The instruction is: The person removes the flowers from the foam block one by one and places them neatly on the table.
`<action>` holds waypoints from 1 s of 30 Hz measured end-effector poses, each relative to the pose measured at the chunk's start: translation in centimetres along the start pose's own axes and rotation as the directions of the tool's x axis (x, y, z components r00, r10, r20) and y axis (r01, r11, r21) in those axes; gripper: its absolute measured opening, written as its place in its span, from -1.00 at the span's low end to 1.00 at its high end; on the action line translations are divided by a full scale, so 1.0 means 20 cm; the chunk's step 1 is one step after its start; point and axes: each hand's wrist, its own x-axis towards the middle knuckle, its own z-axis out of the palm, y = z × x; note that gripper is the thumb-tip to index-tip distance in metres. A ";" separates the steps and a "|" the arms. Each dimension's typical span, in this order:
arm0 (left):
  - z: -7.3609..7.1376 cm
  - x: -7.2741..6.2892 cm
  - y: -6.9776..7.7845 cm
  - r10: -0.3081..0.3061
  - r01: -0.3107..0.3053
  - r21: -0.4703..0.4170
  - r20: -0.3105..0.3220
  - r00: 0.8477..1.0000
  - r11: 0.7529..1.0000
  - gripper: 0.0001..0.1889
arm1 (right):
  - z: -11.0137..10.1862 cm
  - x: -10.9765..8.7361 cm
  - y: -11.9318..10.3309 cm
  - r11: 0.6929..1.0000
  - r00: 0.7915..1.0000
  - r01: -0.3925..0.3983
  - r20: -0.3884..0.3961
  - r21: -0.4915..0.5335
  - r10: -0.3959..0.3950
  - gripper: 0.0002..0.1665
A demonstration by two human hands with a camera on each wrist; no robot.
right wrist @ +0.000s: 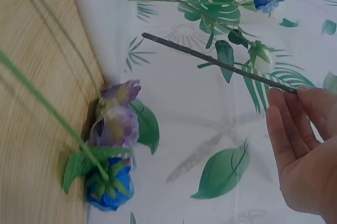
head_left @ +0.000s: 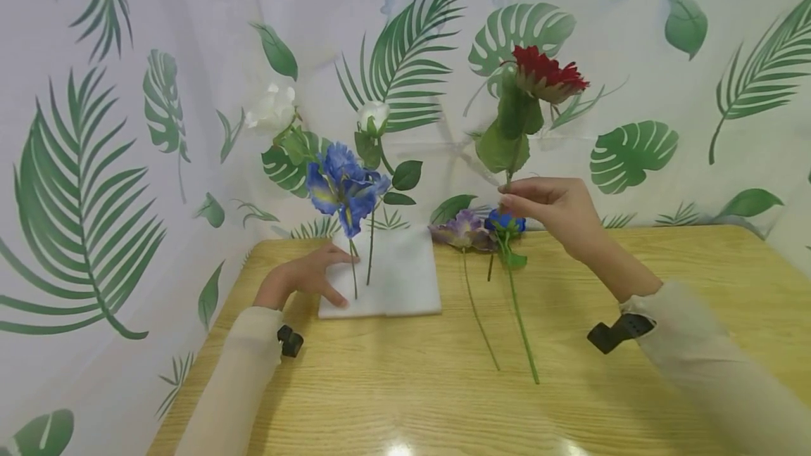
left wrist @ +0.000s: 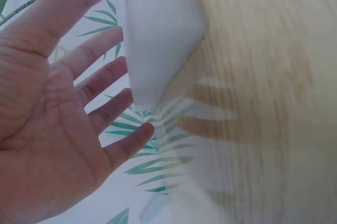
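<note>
Two cream fabric sleeves [head_left: 224,378]: they enter at the lower left and lower right of the frame, each with a black strapped device [head_left: 621,333] at the wrist.
Pale wood-grain worktop [head_left: 393,393]: across the lower middle of the frame, under the slab and loose flowers.
Rounded bright-blue flower on a long green stem [head_left: 508,222]: lies right of centre, head near the worktop's back edge.
Ruffled lilac flower on a thin green stem [head_left: 464,231]: lies just left of it, head likewise at the back.
Left hand [head_left: 310,276]: left of centre, fingers spread, thumb on the slab's near left part.
White foam-like slab [head_left: 405,273]: flat, at the centre of the frame.
Right hand [head_left: 562,213]: right of centre, thumb and fingers pinching a dark stem.
Red many-petalled flower with broad green leaves [head_left: 550,77]: upper right of centre, on that stem, its lower end in the air.
Blue-and-yellow iris [head_left: 345,185]: upright over the slab, beside the left hand.
White rosebud with green leaves [head_left: 374,117]: upright, behind the iris.
White open flower [head_left: 274,108]: upper left of centre; its stem foot is hidden.
Leaf-printed white cloth [head_left: 209,118]: fills the background.
</note>
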 end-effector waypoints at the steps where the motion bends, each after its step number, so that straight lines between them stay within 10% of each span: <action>1: 0.00 0.00 0.00 0.000 0.000 0.000 0.000 1.000 1.000 -0.07 | -0.02 0.00 0.01 1.000 1.000 -0.001 0.002 -0.005 0.001 -0.70; 30: 0.00 0.00 -0.01 -0.008 0.008 -0.030 0.000 1.000 1.000 -0.06 | -0.31 -0.23 0.24 0.946 0.977 -0.150 0.106 -0.287 0.187 -0.62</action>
